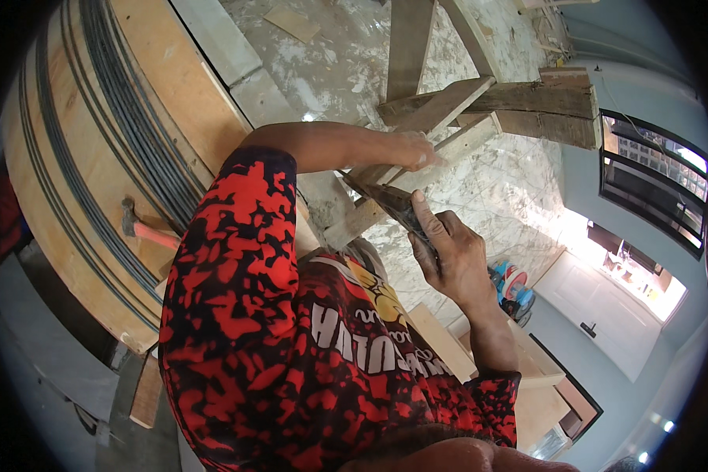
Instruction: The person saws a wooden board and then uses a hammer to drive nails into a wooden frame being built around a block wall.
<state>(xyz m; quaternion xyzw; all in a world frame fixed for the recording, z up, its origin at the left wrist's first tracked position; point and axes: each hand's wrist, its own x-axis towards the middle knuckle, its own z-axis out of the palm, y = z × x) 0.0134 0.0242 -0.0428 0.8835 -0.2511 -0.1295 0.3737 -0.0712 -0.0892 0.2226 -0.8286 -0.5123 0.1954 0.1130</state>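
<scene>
My left arm reaches across to a wooden board [381, 175], where my left hand [413, 149] presses down with bent fingers, closed on it. A little nearer, my right hand [452, 252] wraps around the handle end of a dark, long flat tool [397, 203] that looks like a handsaw. Its far end narrows toward the board below my left hand. Whether it touches the wood, I cannot tell. Rough timbers [448, 106] cross beyond my left hand and form a low frame or trestle.
At left, bundles of dark metal rods [126, 102] lie on a plywood surface [71, 181], with a red-handled hammer [145, 228] beside them. Past the hands is a stained, dusty floor [519, 177]. A blue and red fan-like device [511, 287] stands near a white door [598, 311].
</scene>
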